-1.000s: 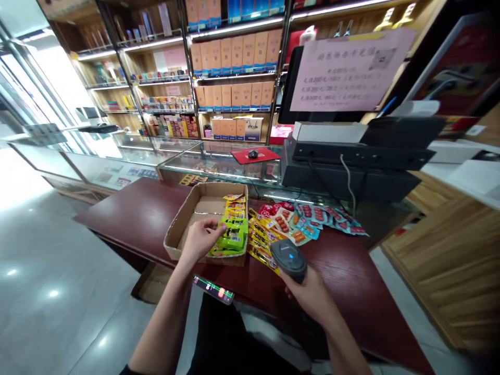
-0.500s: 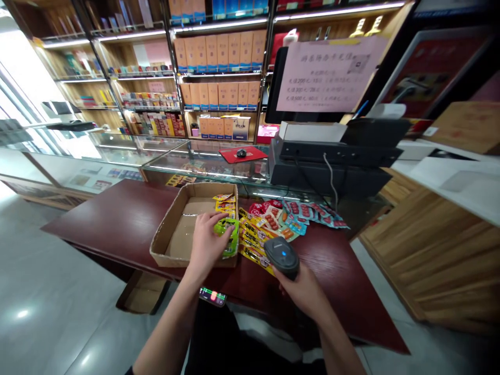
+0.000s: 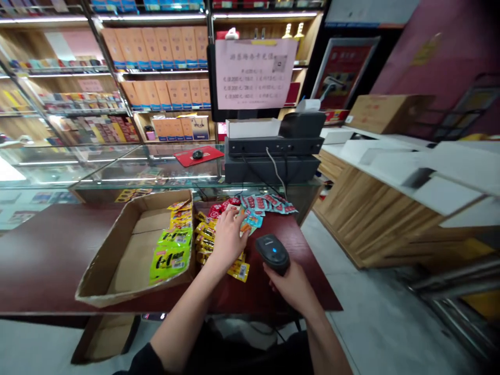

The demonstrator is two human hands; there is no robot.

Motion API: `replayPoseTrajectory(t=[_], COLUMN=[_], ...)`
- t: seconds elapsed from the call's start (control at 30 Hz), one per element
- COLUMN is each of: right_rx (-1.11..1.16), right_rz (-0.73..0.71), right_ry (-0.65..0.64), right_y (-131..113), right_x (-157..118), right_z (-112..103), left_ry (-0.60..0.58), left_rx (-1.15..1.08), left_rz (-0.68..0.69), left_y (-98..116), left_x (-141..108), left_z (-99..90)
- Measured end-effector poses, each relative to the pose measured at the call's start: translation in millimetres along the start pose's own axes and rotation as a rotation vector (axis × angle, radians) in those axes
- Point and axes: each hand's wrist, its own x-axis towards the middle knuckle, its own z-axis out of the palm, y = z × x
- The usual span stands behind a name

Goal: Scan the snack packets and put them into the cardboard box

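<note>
My right hand (image 3: 291, 284) grips a dark barcode scanner (image 3: 272, 253) by its handle, with a blue light lit on its top. My left hand (image 3: 229, 235) reaches over the snack packets at the middle of the table, its fingers apart and nothing seen in them. Under and beside it lie yellow snack packets (image 3: 206, 237); red packets (image 3: 219, 210) and light-blue packets (image 3: 269, 203) are just beyond the fingertips. A shallow cardboard box (image 3: 128, 255) stands to the left, with green packets (image 3: 170, 260) and smaller yellow packets (image 3: 180, 216) along its right side.
The dark red table (image 3: 35, 250) meets a glass counter (image 3: 156, 166) bearing a mouse (image 3: 197, 154) on a red pad and a dark till machine (image 3: 273, 161). A pink paper sign (image 3: 255, 73) hangs on the screen. Another cardboard tray (image 3: 103, 338) lies below the table.
My left hand has moved right from the green packets in the box to the packets on the table. Green packets now lie flat in the box. The view has turned right.
</note>
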Motion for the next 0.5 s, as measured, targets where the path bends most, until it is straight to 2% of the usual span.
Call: replayPoseTrajectory(t=[0.1, 0.2, 0.33, 0.5], right_rx=[-0.012, -0.024, -0.032, -0.035], right_rz=[0.005, -0.002, -0.024, -0.056], right_ry=[0.040, 0.076, 0.088, 0.103], right_y=[3, 3, 1, -1], right_x=[3, 7, 14, 23], right_z=[-17, -32, -46, -54], left_ry=[-0.088, -0.148, -0.192, -0.137], left_rx=[0.077, 0.131, 0.157, 0.207], left_rz=[-0.034, -0.095, -0.089, -0.290], left_y=[2, 0, -8, -18], left_x=[18, 34, 51, 64], left_z=[31.7, 53.1, 69.6, 86.1])
